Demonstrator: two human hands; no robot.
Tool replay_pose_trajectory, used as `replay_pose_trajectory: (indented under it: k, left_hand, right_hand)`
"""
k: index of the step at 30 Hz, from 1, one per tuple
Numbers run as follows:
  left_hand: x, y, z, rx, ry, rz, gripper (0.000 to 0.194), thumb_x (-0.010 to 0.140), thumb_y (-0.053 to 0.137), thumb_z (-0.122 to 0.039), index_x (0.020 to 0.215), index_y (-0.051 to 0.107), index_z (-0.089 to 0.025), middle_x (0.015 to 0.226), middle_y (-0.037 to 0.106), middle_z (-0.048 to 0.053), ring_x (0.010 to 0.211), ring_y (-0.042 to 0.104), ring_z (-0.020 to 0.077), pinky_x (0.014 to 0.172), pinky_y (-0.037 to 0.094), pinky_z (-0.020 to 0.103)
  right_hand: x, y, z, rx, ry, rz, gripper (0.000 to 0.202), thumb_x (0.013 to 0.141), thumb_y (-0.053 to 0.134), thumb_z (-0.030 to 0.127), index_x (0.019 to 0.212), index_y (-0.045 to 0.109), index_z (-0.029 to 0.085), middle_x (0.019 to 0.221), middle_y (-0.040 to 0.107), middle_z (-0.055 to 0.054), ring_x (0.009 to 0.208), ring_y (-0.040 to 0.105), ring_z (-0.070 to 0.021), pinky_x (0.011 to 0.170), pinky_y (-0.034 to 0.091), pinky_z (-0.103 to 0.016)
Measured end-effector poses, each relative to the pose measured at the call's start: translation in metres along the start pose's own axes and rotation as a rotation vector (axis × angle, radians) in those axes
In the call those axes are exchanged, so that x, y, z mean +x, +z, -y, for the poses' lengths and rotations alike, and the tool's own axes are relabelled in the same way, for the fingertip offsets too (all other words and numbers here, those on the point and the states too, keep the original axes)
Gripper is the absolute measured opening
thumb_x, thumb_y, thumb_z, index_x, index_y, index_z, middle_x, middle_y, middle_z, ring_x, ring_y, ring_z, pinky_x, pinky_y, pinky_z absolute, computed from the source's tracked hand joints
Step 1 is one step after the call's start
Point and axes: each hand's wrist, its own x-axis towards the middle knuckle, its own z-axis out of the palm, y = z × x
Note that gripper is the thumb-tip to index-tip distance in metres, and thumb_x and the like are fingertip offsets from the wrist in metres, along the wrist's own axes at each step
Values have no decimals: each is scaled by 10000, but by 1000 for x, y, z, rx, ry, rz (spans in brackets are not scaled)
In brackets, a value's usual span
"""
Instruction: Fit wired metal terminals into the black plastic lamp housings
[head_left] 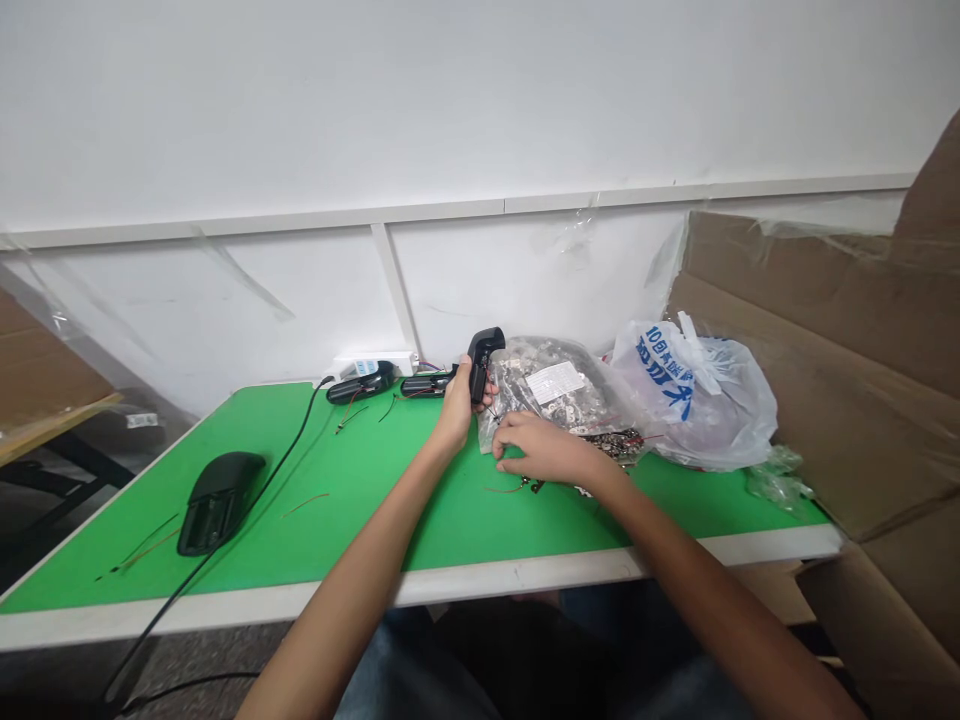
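My left hand (457, 402) is wrapped round a black curved plastic housing (486, 362), held upright above the green table mat. Just right of it and nearer to me, my right hand (536, 447) has its fingers curled in a pinch by the front of a clear bag (555, 385) of small metal parts. What lies between those fingertips is too small to make out. Small dark metal parts (619, 443) with thin wires lie beside and beyond the right hand. Behind my left hand rests another black housing (426, 386).
On the green mat (300, 540) lie a large black housing (219, 502), a smaller one (361, 383), loose wires (306, 503) and a black cable (289, 450). A white plastic bag (697, 400) stands at right, beside a cardboard box (817, 360). A white wall backs the table.
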Motion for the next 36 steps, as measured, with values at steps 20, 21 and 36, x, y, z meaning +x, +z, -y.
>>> replay_pose_trajectory:
  k: [20, 21, 36]
  left_hand:
    - [-1, 2, -1, 20, -10, -3, 697, 834, 544, -838, 849, 683, -155, 700, 721, 69, 504, 551, 110, 484, 361, 235]
    - [-1, 2, -2, 19, -12, -2, 695, 837, 541, -836, 849, 682, -155, 698, 719, 68, 503, 551, 110, 482, 361, 234]
    - [-4, 3, -4, 26, -14, 14, 675, 836, 548, -822, 842, 675, -159, 708, 717, 64, 499, 545, 103, 481, 365, 225]
  right_hand:
    - [-1, 2, -2, 11, -30, -10, 65, 917, 683, 147, 903, 735, 182, 1058, 640, -81, 1056, 575, -247, 967, 425, -361]
    - [-2, 1, -3, 24, -24, 7, 25, 909, 718, 193, 920, 739, 187, 1074, 637, -81, 1072, 581, -253, 968, 437, -362]
    - [-8, -12, -7, 113, -38, 207, 87, 791, 799, 162, 850, 814, 223, 1391, 546, -100, 1339, 568, -295, 1140, 450, -403]
